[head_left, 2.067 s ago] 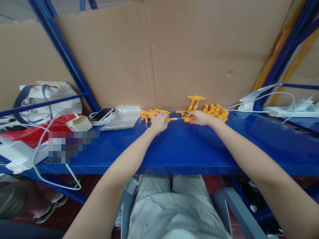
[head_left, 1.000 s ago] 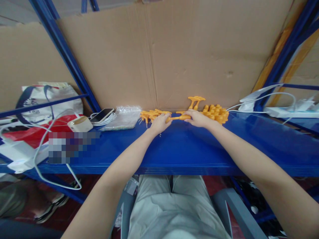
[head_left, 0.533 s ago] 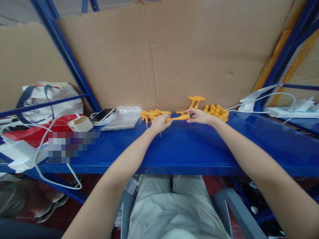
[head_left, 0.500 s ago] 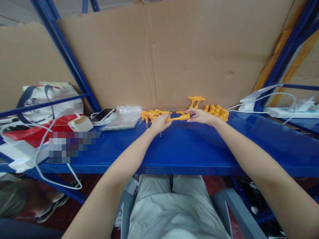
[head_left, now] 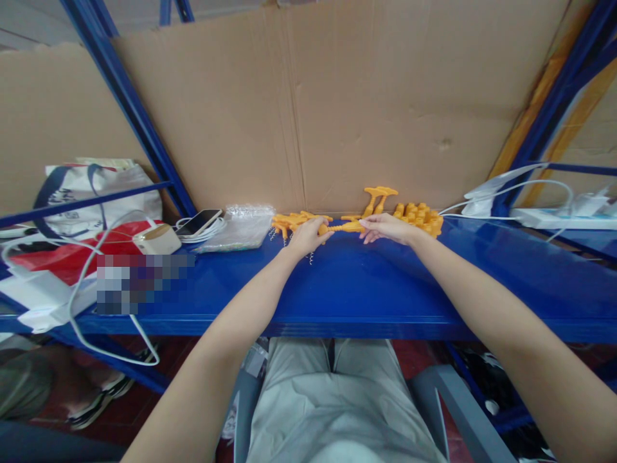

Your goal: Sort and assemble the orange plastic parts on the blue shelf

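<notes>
The left hand (head_left: 307,236) gripped one end of a ridged orange piece (head_left: 348,227) over the blue surface (head_left: 351,283), while the right hand (head_left: 385,227) pinched its other end, thumb and forefinger nearly together.

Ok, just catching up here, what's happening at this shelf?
A person has a yellow corkscrew stretched between two bare hands above the blue shelf. The left hand grips one end; the fingers of the right hand are at the other, though how firmly is hard to tell. A pile of corkscrews lies by the left hand. Past the right hand, two corkscrews stand handle-up, beside a cluster of yellow sleeves.
</notes>
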### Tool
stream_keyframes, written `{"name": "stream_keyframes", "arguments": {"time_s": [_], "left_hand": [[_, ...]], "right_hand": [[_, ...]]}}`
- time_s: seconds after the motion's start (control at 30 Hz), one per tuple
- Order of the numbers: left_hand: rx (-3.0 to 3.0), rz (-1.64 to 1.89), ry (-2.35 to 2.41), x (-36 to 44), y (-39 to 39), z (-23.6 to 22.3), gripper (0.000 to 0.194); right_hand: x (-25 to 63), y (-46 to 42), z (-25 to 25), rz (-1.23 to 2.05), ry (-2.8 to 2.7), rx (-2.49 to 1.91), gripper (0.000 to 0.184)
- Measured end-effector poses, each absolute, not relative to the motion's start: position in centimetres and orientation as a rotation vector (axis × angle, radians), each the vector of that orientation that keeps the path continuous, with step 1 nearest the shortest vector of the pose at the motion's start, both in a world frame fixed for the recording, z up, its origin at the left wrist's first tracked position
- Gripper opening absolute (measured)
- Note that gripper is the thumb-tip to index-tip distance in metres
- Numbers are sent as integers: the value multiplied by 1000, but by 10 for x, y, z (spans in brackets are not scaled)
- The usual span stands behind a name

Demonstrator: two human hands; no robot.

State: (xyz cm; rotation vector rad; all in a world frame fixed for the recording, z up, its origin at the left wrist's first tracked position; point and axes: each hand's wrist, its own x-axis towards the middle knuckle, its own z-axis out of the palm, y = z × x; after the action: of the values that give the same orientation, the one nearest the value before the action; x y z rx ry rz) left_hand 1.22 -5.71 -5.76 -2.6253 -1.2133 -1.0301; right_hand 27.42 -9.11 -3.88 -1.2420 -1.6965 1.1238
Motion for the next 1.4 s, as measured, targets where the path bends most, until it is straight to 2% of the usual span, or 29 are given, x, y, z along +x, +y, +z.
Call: {"name": "stream_keyframes", "arguments": {"time_s": [0.17,0.5,0.7,0.83,0.93,1.07,1.23,1.4], "left_hand": [[-2610,-1043,-1227,13,-57,-58,19],[-2617,-1049,-1234,13,-63,-56,18],[-2614,-1049,-1212,13,-62,-57,18],[-2610,-1039,-1235,13,-61,-56,17],[-2608,-1030,-1241,14,-62,-55,16],[-2624,-1032,-1223,13,-63,-54,16],[-2632,-1027,-1214,13,-63,-54,15],[-2633,-1024,-1223,13,-62,-54,16]], "right_hand": [[281,-94,-37,1150,-1748,-1167,61],[273,-96,-34,1159,-1729,-1222,21],[271,-94,-37,1138,-1740,-1189,34],[275,-95,-34,1152,-1741,-1184,31],[276,-96,-32,1139,-1750,-1183,42],[273,-94,-34,1091,-1764,-1193,26],[269,-92,-38,1069,-1741,-1245,43],[275,-91,-40,1088,-1776,-1227,35]]}}
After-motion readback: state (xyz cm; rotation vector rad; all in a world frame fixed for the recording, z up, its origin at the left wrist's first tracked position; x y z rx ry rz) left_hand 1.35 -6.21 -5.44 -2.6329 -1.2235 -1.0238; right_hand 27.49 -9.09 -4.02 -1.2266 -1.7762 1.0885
